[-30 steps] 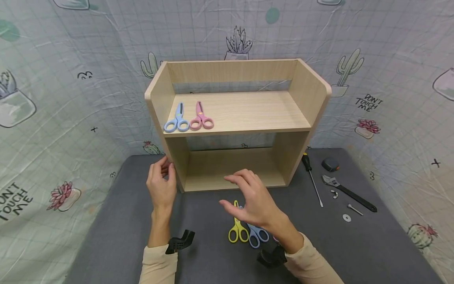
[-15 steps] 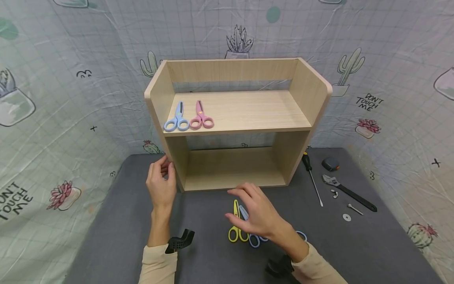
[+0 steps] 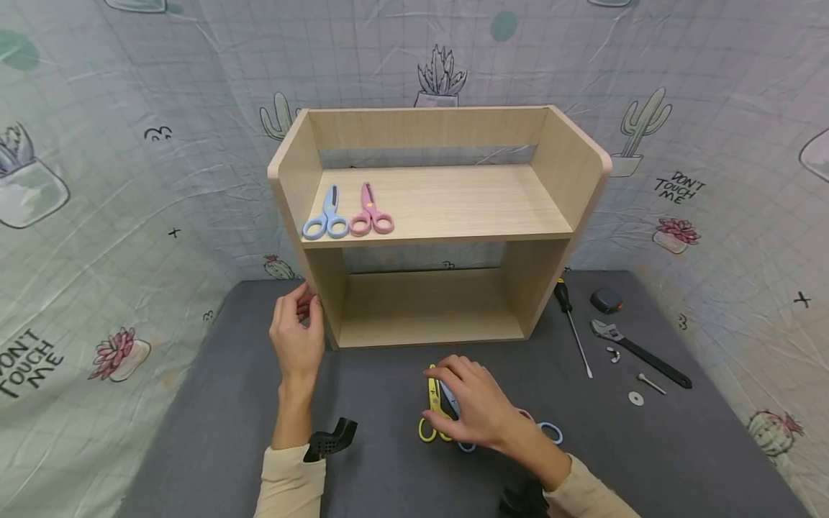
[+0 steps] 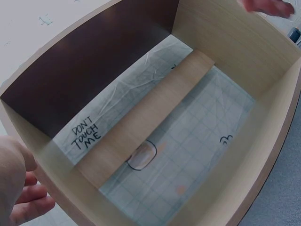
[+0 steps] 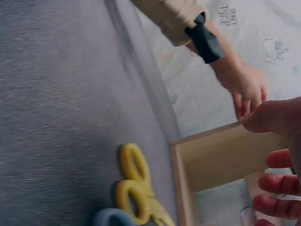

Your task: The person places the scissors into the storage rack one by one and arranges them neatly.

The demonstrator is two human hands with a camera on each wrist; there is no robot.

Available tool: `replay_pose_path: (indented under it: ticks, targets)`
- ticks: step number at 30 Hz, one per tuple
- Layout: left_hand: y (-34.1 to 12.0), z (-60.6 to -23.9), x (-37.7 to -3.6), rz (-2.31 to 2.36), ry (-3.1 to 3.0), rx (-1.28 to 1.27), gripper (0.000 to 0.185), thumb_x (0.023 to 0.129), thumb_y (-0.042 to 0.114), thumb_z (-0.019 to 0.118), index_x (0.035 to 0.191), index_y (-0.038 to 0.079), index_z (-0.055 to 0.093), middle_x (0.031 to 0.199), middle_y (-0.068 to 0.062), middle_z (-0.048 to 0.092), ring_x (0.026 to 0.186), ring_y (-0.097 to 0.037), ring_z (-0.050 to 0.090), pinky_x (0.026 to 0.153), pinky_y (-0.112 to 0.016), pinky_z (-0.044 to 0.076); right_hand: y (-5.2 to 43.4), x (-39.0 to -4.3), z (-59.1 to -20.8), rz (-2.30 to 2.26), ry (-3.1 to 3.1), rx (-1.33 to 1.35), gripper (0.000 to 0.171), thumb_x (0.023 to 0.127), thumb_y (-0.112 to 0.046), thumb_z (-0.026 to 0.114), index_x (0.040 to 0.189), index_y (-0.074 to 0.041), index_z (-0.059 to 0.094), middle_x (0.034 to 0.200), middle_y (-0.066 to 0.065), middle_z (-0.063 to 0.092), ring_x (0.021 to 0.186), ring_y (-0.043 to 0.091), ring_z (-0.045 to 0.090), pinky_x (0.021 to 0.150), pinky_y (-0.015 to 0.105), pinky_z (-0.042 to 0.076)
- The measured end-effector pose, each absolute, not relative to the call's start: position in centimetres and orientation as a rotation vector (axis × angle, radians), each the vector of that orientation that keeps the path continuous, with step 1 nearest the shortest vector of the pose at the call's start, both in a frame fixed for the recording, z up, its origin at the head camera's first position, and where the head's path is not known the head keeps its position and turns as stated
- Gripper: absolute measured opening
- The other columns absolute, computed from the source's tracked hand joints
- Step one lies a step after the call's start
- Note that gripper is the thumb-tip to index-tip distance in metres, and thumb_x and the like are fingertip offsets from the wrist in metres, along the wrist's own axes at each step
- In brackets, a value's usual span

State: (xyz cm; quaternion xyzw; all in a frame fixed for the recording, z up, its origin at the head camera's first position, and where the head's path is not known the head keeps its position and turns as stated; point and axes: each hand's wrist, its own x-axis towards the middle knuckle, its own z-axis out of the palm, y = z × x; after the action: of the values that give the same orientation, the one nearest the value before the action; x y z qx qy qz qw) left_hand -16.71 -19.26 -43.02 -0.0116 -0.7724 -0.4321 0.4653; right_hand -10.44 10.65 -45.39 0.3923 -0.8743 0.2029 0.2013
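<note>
A two-level wooden shelf (image 3: 427, 239) stands on the dark table. My left hand (image 3: 298, 338) rests at its left panel, thumb by the front edge and fingertips along the outer side. My right hand (image 3: 476, 406) hovers over scissors on the table, fingers spread from the thumb, holding nothing. Yellow scissors (image 3: 434, 403) lie just left of it, also seen in the right wrist view as yellow scissors (image 5: 136, 188). Blue scissors (image 3: 447, 396) are mostly hidden under that hand. Light-blue scissors (image 3: 330, 216) and pink scissors (image 3: 369, 216) lie on the upper shelf at left.
At right lie a screwdriver (image 3: 573, 324), a tape measure (image 3: 606, 300), an adjustable wrench (image 3: 648, 357), a wing nut (image 3: 613, 354), a bolt (image 3: 650, 383) and a washer (image 3: 636, 398). A pink handle (image 3: 524, 414) and a blue handle loop (image 3: 550, 432) show beside the right wrist.
My right hand has come down and slightly right, from before the lower shelf to over the blue scissors. The left hand has stayed at the panel.
</note>
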Motion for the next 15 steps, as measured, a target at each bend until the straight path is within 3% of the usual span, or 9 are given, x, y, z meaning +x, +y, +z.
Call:
replay_pose_path:
  ticks: [8, 15]
  targets:
    - [-19.2, -43.1, -16.8, -1.065, -1.891, -0.029, 0.025, 0.097, 0.005, 0.062, 0.118, -0.007, 0.067, 0.098, -0.024, 0.065, 0.082, -0.034, 0.066, 0.074, -0.004, 0.046, 11.0, -10.0, -47.4, 0.520, -2.563, 1.101, 0.058, 0.079, -0.049, 0.078, 0.127, -0.021, 0.063, 0.112, -0.005, 0.058, 0.101, 0.012, 0.058, 0.087, 0.033, 0.052]
    - [-19.2, -43.1, -16.7, -1.064, -1.890, -0.029, 0.025, 0.097, 0.004, 0.063, 0.119, -0.007, 0.067, 0.098, -0.024, 0.065, 0.082, -0.034, 0.066, 0.074, -0.004, 0.046, 11.0, -9.6, -48.7, 0.487, -2.595, 1.117, 0.058, 0.079, -0.049, 0.078, 0.125, -0.018, 0.065, 0.105, -0.005, 0.057, 0.090, 0.010, 0.053, 0.079, 0.029, 0.049]
